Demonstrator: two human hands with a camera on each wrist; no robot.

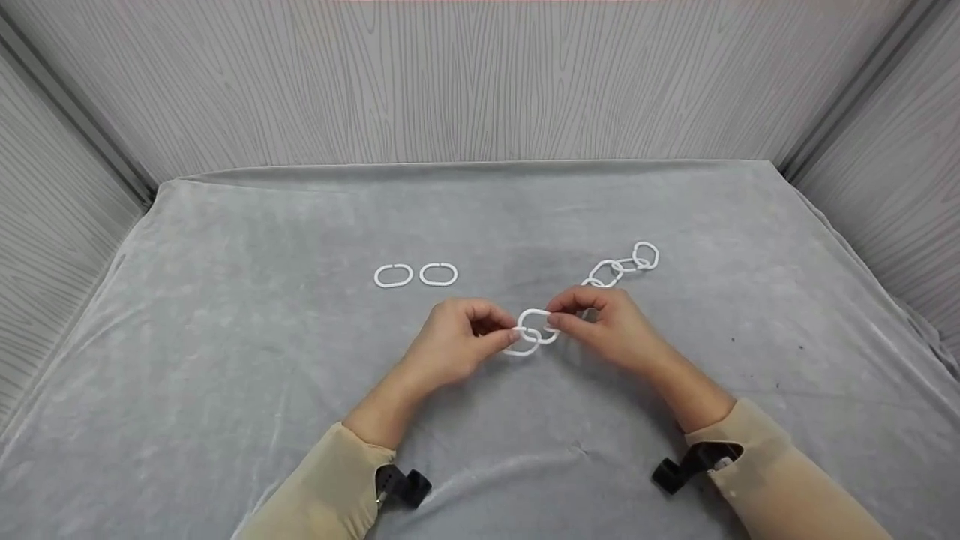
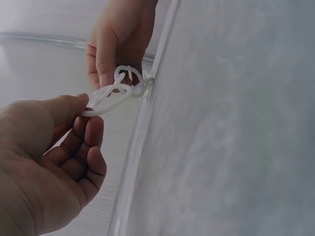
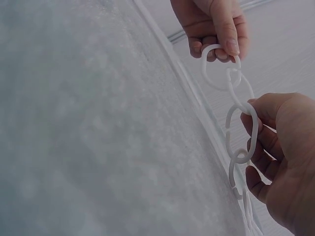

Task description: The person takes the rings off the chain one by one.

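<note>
Between thumb and fingers, my left hand (image 1: 455,339) pinches a white oval plastic link (image 1: 520,352). This link loops through another white link (image 1: 537,312), which my right hand (image 1: 616,327) pinches at its right side. From the right hand a chain of white links (image 1: 604,273) trails away to the back right, partly hidden behind the fingers. In the right wrist view, the left hand's link (image 3: 204,69) hangs at the top end of the chain, and more joined links (image 3: 228,118) run down beside the right fingers.
Two loose white oval links, a left one (image 1: 394,286) and a right one (image 1: 439,284), lie side by side on the grey cloth (image 1: 225,337) left of the hands. Grey wood-grain panels (image 1: 465,82) stand at the back and sides of the table.
</note>
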